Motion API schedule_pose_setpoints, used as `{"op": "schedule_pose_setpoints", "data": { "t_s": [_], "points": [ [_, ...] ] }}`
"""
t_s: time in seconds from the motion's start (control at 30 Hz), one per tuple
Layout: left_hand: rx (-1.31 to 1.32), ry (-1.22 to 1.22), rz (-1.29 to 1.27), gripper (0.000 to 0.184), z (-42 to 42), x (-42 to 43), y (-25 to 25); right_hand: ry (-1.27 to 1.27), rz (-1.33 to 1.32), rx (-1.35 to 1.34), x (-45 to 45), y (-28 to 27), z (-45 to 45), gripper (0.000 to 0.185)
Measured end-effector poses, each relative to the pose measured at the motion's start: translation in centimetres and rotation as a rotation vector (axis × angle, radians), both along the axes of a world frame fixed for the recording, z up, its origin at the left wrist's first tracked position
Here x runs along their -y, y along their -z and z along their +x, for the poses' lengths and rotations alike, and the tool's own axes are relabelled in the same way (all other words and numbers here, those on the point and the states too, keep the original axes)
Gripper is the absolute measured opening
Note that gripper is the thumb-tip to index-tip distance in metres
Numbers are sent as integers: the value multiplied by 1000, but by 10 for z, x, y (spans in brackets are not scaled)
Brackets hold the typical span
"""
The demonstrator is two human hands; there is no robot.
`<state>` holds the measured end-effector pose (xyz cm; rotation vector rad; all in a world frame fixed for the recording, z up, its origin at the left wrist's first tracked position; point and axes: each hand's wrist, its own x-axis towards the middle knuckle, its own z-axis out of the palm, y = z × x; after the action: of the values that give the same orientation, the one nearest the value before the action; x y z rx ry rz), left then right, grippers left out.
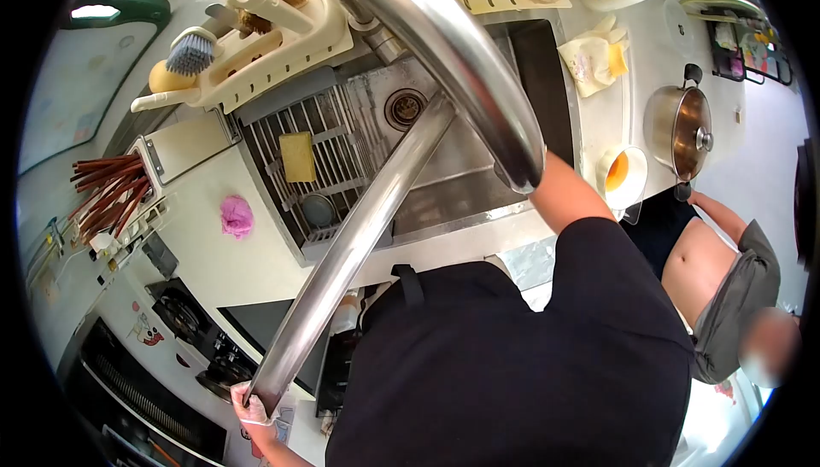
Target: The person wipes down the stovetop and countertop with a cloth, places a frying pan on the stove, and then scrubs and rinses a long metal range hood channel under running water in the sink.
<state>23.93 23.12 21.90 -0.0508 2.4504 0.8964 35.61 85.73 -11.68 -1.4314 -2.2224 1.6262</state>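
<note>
My left hand (248, 407), in a thin clear glove, grips the lower end of a long, shiny metal bar (350, 253). I cannot tell whether this bar is a tube or something flat seen edge-on. It slants up over the sink (461, 151) to near the drain (406, 109). A thick, curved steel faucet (444, 32) arches across its upper end. My right forearm (568, 185) reaches behind the faucet's tip, which hides the right hand. Below the bar, a slatted rack (333, 138) in the sink bears a yellow sponge (296, 157).
A cream caddy (265, 61) with brushes stands behind the sink. Chopsticks (107, 189) and a pink scrubber (237, 216) are left. Rubber gloves (592, 61), a white cup (628, 178) and a lidded pot (675, 130) are right, near another person (739, 279).
</note>
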Motion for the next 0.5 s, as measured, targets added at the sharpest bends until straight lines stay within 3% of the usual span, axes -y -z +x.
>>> {"op": "schedule_pose_setpoints", "data": {
  "t_s": [0.03,0.1,0.23,0.3,0.33,0.37,0.5],
  "points": [
    [-4,-18,7,52,3,7,6,0,-36,114,-26,39,-6,16],
    [18,-29,37,47,4,-3,11,-236,435,257,-48,85,-7,19],
    [75,-102,139,41,10,4,24,-200,611,365,-70,108,-13,21],
    [78,-107,132,41,11,13,27,-158,557,703,-99,158,-18,22],
    [87,-115,124,42,13,13,29,-62,467,668,-104,116,-23,24],
    [69,-125,128,42,15,11,33,10,561,597,-112,136,-27,24],
    [68,-113,104,39,14,11,27,-70,462,628,-67,67,-24,25]
  ]
}}
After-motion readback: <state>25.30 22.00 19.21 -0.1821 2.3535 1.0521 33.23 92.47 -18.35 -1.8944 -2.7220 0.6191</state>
